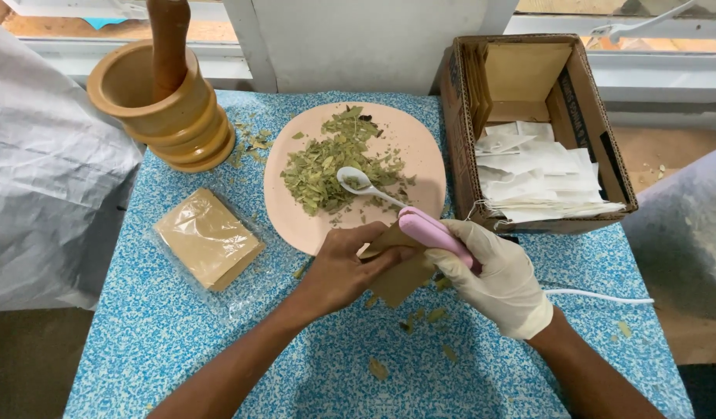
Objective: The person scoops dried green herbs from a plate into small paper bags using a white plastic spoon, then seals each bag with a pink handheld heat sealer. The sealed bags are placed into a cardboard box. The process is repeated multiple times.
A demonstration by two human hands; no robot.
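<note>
Near the front edge of the table (164, 341), the bare left hand (344, 268) pinches a small brown paper pouch (401, 278) flat, while the gloved right hand (499, 278) is closed around a pink corded sealer (432, 230) clamped on the pouch's top edge. This looks like the sealing step; the clamp wants steady pressure along the whole edge, with the left fingers kept out of its way.
</note>
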